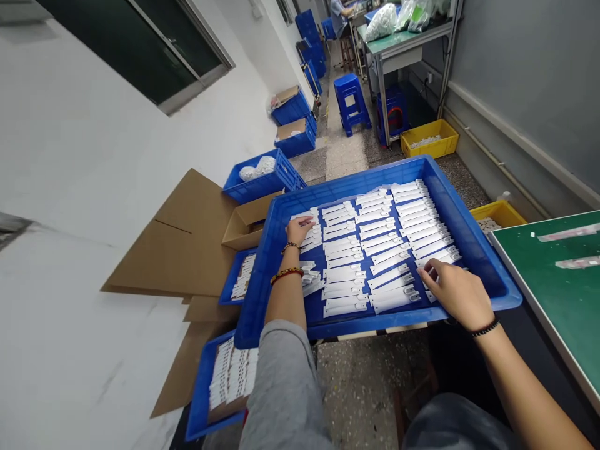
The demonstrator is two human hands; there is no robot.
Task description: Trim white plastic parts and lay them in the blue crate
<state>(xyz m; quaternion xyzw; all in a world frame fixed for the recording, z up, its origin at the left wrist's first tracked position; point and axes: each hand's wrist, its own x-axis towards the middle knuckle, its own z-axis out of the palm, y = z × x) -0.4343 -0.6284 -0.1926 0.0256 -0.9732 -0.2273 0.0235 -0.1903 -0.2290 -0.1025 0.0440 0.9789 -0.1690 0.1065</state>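
A large blue tray (370,323) holds rows of flat white plastic parts (344,256) laid in columns. Over the far left column is my left hand (300,231), its fingers bent and close together at the white pieces; what they hold, if anything, is too small to make out. My right hand (457,292) rests at the near right corner of the tray, thumb and index finger apart beside the last pieces of the right column. Its other fingers curl partly out of sight.
A green table (557,275) adjoins the tray on the right. Cardboard (182,244) and blue crates (262,175) stand on the left. Further off are a blue stool (351,103), a yellow bin (430,139), a workbench (403,40) and a seated person (340,15).
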